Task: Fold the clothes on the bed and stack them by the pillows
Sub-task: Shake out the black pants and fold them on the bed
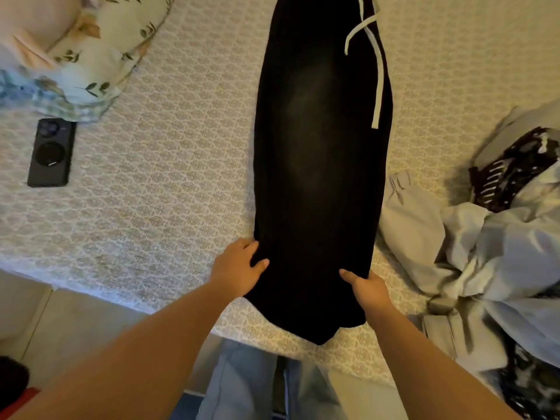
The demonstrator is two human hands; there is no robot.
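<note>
**Both hands on the near end of the black garment**

The far end of the black garment [321,147] runs out of the top edge, so you cannot see how it finishes there. Your fingers on both sides are tucked under the cloth and hidden; only the thumbs lie on top. The near tip of the garment hangs just past the bed [169,165] edge, toward your legs.

Your left hand [238,269] pinches the garment's left edge, thumb over the cloth. Your right hand [368,287] pinches its right edge the same way. Between your two hands the garment lies flat and long on the bed, stretching away from you.

One pale drawstring [374,65] trails over the cloth, far beyond your right hand. One heap of unfolded clothes [491,244] sits just right of that hand, cut off by the frame. One phone [51,153] lies well left of your left hand, and the pillows [85,53] beyond it are blurred and partly out of view.
</note>
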